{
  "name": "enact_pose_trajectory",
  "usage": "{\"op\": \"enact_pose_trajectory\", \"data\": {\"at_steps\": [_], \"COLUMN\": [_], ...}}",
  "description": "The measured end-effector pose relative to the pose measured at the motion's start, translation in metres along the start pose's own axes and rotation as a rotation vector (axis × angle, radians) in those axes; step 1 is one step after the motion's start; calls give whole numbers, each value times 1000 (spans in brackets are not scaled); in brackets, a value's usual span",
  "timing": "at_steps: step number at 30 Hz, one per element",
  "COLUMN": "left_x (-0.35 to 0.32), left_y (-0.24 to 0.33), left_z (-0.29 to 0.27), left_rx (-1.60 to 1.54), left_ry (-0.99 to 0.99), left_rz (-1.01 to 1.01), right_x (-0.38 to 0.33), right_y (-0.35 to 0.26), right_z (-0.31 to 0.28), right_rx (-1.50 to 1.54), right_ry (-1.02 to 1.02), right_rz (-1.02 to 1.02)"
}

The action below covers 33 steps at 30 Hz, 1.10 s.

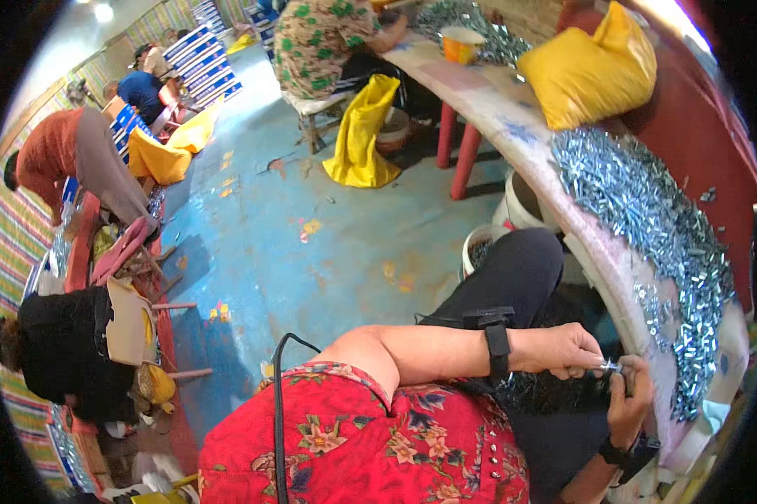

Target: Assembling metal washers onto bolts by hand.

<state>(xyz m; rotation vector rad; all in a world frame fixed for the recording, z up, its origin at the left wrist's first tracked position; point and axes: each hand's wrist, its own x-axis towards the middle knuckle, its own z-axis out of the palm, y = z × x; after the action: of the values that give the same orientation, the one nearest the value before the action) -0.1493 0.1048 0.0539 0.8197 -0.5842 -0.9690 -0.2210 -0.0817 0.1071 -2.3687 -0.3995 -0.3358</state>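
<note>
A small shiny metal piece (pixel 611 366) sits between my two hands, above my dark-trousered lap. My left hand (pixel 567 349) pinches one end of it with thumb and fingertips. From the other side, my right hand (pixel 630 403) has its thumb and fingers closed on the piece as well. Just beyond my hands, a large heap of small silvery metal pieces (pixel 643 193) lies along the worktable (pixel 592 227). Smaller loose pieces (pixel 654 315) are scattered at the heap's near edge. The exact shape of the held piece is too small to make out.
White buckets (pixel 481 249) stand under the table by my knee. A full yellow sack (pixel 592 71) rests on the table beside an orange-and-white tub (pixel 462 45). Another yellow sack (pixel 361 139) is on the blue floor (pixel 261 227). Several people work nearby, one in black (pixel 63 344) at left.
</note>
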Motion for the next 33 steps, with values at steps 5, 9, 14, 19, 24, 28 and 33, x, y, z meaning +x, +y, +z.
{"op": "enact_pose_trajectory", "data": {"at_steps": [5, 9, 14, 19, 24, 28, 33], "left_x": [-10, -15, -25, -23, -2, -1, 34], "left_y": [8, 13, 20, 15, 8, 6, 6], "left_z": [11, 19, 19, 12, 8, 14, -2], "left_rx": [39, -154, -68, 344, 373, 564, 579], "left_ry": [25, -102, -89, -41, -101, -78, 293], "left_rz": [53, -42, -50, 124, 80, 251, 222], "right_x": [1, 2, -13, -9, -10, 37, 34], "right_y": [-14, -26, -26, -9, 38, 56, -3], "right_z": [5, -5, 5, 6, 28, 32, 59], "right_rx": [52, -89, -116, -287, 694, 909, 1159], "right_ry": [65, 93, 150, 104, 596, 765, 964], "right_rz": [-133, -454, -45, -99, 55, -81, -6]}}
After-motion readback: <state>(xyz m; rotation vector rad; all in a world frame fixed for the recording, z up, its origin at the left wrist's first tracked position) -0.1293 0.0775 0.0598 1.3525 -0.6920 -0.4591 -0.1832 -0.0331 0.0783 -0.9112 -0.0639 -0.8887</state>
